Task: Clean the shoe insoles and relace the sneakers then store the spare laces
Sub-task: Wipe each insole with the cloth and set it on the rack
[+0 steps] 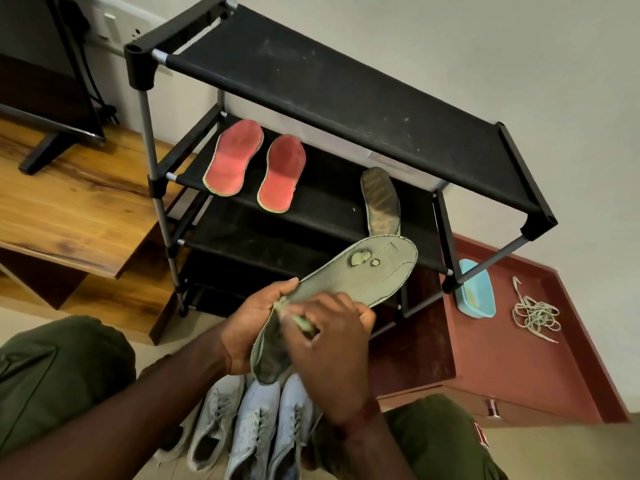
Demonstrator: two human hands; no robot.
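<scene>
Green insole, worn, held above the pale sneakers before the black rack: left hand grips its middle, right hand pinches a small greenish wad against it.

Two red insoles and a dark insole lie on a black shoe rack's second shelf; sneakers line the floor.

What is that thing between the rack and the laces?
A blue tub, in the head view, sits between the rack and the laces.
</scene>
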